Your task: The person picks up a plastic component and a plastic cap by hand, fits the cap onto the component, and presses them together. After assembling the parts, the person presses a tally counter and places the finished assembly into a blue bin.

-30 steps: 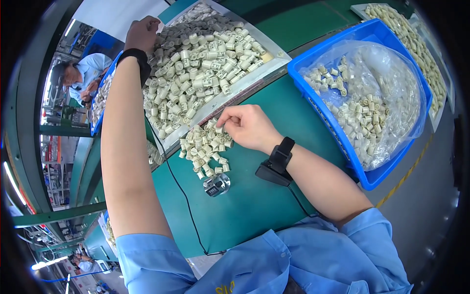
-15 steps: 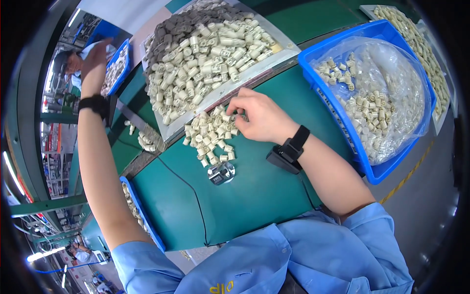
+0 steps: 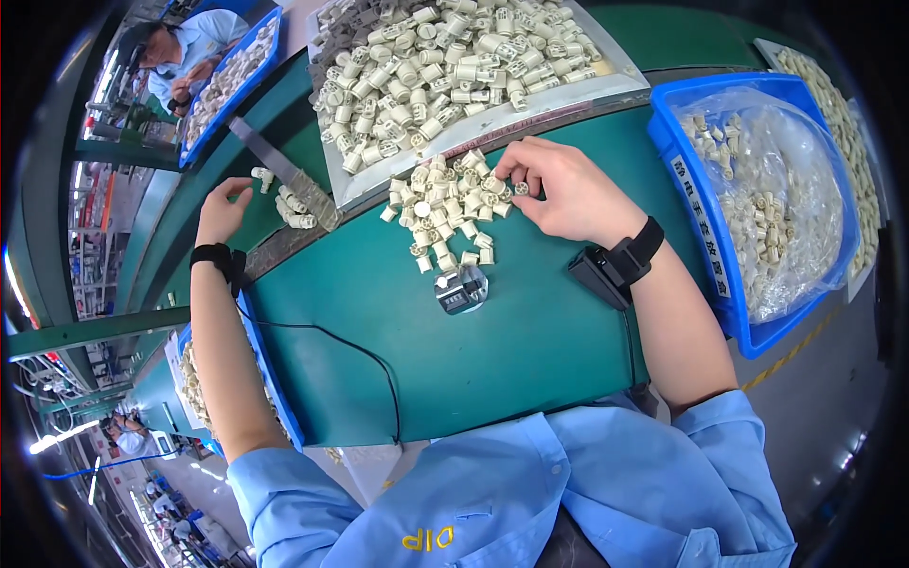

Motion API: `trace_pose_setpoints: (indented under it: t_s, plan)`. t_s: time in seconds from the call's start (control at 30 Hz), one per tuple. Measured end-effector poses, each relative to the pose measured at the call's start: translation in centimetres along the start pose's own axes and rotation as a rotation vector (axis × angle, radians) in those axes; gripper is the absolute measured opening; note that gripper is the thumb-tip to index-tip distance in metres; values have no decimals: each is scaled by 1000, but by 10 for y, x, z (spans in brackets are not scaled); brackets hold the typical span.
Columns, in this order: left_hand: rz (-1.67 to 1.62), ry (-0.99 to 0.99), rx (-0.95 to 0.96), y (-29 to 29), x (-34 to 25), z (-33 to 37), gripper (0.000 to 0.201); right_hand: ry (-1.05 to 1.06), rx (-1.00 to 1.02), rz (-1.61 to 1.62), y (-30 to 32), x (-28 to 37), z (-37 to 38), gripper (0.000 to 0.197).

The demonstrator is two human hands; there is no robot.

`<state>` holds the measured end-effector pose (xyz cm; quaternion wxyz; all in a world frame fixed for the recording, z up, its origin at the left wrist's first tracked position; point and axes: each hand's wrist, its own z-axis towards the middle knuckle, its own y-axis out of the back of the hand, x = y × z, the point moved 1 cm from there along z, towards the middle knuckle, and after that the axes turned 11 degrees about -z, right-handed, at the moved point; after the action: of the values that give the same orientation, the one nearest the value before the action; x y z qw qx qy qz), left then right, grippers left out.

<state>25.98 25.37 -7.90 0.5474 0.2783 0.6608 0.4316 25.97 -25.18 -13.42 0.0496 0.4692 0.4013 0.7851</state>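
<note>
Left hand (image 3: 221,216): lowered near loose parts (image 3: 301,221), grip indeterminate | Right hand (image 3: 573,194): pinching cap (image 3: 521,188) | Both hands: parts within reach

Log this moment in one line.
Right hand: pinching small cream plastic cylinder | Left hand: open, near other cream plastic cylinders | Silver-and-black counter: on green tabletop, beside loose cream plastic pile

The right hand (image 3: 576,192) holds a cream piece (image 3: 521,188) beside a loose pile (image 3: 437,216).
</note>
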Motion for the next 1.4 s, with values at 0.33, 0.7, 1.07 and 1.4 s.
trace_pose_setpoints:
  t_s: [0.33,0.7,1.07,1.4]
  plan:
    - [-136,170,79,-22,-6,-4,28,-79,21,41,4,1,0,23]
    - [77,-166,-140,-30,-23,13,23,-83,11,35,3,0,3,22]
    - [-54,-151,-142,-38,-54,6,23,-87,4,24,5,-1,2,19]
    - [-805,-10,-211,-80,-96,27,63,-83,-6,33,4,0,4,19]
